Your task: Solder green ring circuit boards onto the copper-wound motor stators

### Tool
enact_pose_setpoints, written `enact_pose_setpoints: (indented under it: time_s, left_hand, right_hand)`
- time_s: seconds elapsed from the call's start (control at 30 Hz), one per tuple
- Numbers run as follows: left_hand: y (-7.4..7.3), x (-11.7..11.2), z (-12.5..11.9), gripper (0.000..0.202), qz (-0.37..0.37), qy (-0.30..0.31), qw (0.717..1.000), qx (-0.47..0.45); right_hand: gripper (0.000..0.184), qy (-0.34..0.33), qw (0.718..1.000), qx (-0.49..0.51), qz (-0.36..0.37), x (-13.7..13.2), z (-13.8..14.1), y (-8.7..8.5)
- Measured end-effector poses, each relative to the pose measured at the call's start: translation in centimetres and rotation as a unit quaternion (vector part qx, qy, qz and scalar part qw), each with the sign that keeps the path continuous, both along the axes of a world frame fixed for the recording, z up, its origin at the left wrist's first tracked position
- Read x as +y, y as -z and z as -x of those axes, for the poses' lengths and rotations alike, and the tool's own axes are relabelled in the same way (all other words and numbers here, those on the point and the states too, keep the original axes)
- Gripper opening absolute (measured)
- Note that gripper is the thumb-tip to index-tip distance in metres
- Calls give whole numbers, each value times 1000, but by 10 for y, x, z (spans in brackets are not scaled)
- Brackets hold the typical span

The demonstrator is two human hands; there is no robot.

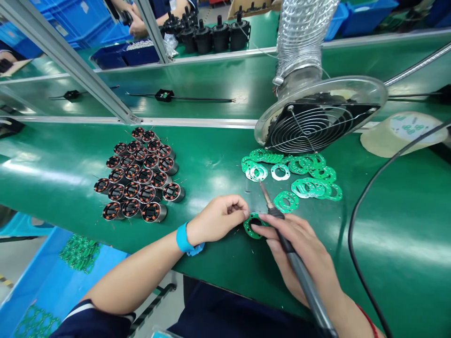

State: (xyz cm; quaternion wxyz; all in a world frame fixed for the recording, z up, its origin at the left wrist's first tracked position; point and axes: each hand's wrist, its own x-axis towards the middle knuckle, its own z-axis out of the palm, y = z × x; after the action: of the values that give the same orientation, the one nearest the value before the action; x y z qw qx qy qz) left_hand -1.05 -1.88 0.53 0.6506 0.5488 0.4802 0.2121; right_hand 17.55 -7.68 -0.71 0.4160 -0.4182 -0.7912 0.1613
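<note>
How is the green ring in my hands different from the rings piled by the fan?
The ring is pinched by the left hand and sits alone near the front edge of the table; the pile lies loose, untouched, below the fan. The right hand, gripping the iron, touches the ring, not the pile. The ring's centre looks dark; the pile's holes show green table. Both are green, flat and round.

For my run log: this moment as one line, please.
left hand: holds ring | right hand: holds iron, tip off ring | coils: at left
</note>
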Motion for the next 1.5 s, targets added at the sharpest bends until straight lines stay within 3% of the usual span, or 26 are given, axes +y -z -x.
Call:
enact_pose_setpoints:
  time_s: [0.23,0.43,0.7,0.87,1.0,1.13,1.23,1.33,1.43,1.5]
  left_hand:
    - [2,1,0,9,-6,0,1000,27]
    - [3,1,0,9,-3,-4,999,37]
    - [4,2,-1,9,-12,3,999,35]
    - [4,3,-2,9,-10,3,999,33]
    - [6,3,-4,8,-16,4,1000,26]
    - [5,2,3,5,-37,6,999,13]
    - [0,3,13,23,-58,88,994,8]
    - [-4,3,18,12,-122,152,980,38]
    - [-2,2,13,7,-177,96,979,42]
    - [0,1,8,7,-165,65,984,15]
  right_hand:
    - [19,83,983,154,58,-17,-14,1]
    - [15,94,984,146,28,-16,-14,1]
    - [21,37,988,148,1,-16,-18,1]
    - [41,84,994,67,37,-10,-11,4]
    - [41,28,996,-61,55,-1,0,6]
    - [42,0,994,-76,78,1,2,10]
    - [39,27,994,-75,77,1,0,13]
    - [36,54,994,-76,56,2,-1,14]
    - [35,59,993,-99,24,4,0,14]
    - [34,61,991,-117,-2,5,1,13]
